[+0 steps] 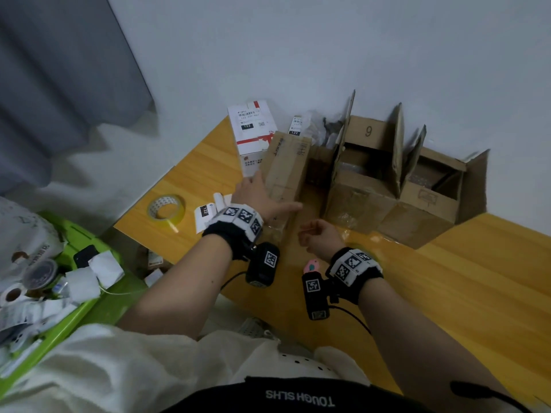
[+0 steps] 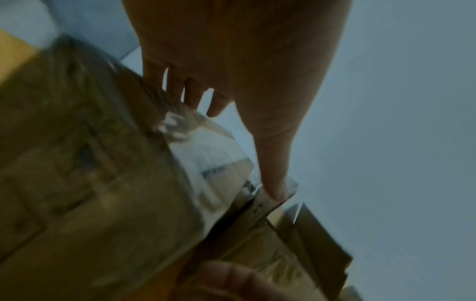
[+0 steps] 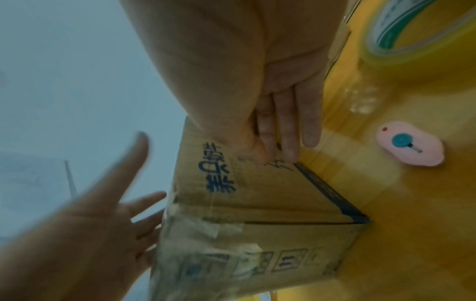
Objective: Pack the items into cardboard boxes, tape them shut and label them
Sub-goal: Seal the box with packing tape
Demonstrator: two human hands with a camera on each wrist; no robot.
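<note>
A taped brown cardboard box (image 1: 286,168) (image 3: 257,224) (image 2: 90,183) lies lengthwise on the yellow wooden table (image 1: 447,293). My left hand (image 1: 259,195) (image 2: 231,61) (image 3: 98,213) lies flat against its left side and top, fingers straight and spread, thumb stretched across the top. My right hand (image 1: 320,236) (image 3: 283,122) hovers at the box's near end with loose fingers touching the cardboard and holding nothing. Clear tape shines along the box's seam.
A tape roll (image 1: 166,210) (image 3: 412,34) and white labels (image 1: 205,211) lie left of the box. A pink cutter (image 1: 312,266) (image 3: 409,146) sits under my right wrist. A white labelled box (image 1: 253,129) and two open cartons (image 1: 366,180) (image 1: 429,201) stand behind. A green bin (image 1: 89,242) is at left.
</note>
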